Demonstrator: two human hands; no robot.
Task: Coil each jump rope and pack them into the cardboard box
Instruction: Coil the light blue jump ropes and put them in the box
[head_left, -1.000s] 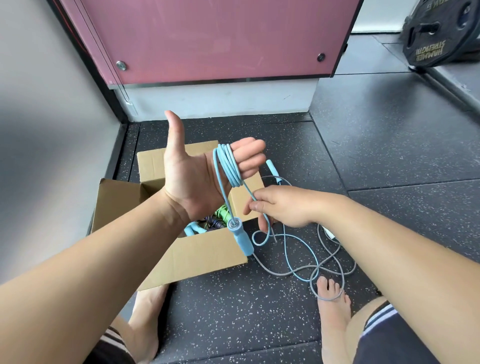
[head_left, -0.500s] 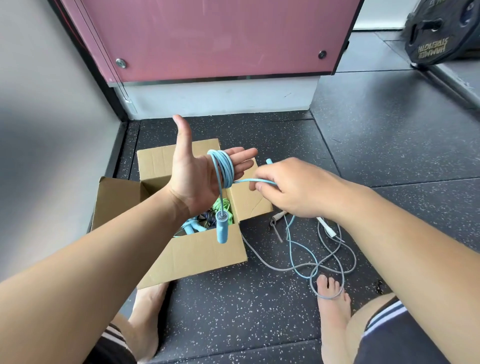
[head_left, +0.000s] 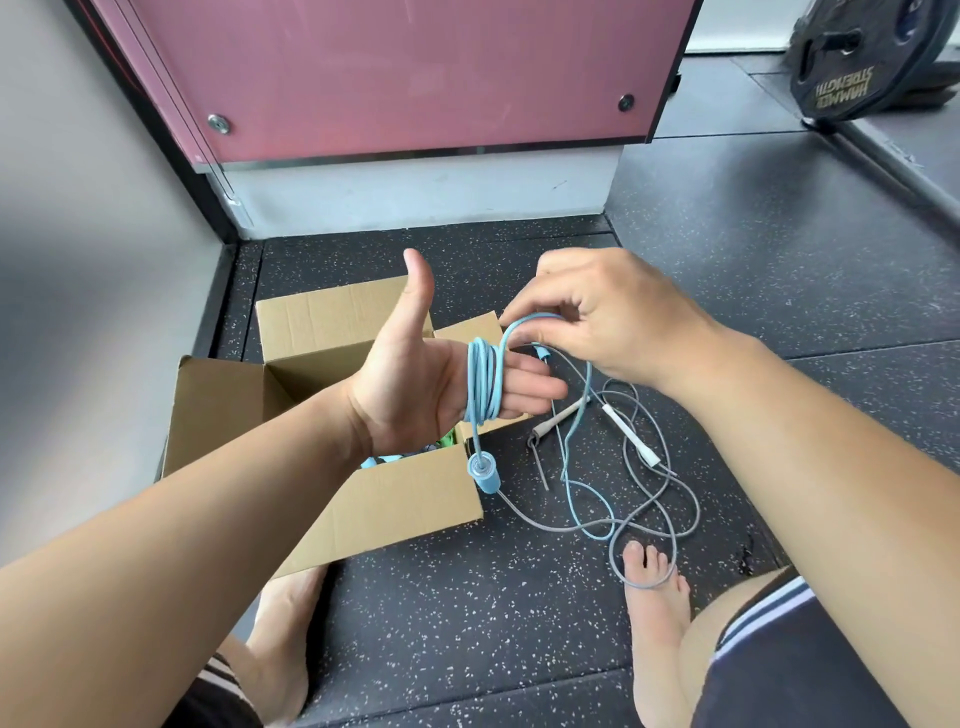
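My left hand (head_left: 415, 384), flat above the cardboard box (head_left: 405, 499), wears the blue jump rope (head_left: 483, 379) in coils; my right hand (head_left: 608, 317) pinches its loose strand over the box's right flap. I should lay turns snug, untwisted.

The only legible writing stood on the black weight plate (head_left: 857, 62) at the far upper right: the words "HAMMER STRENGTH" in pale gold capitals, set on two lines across its face (they read upside down from the head view, with STRENGTH above HAMMER). Smaller markings near the plate's upper edge were too blurred to read.
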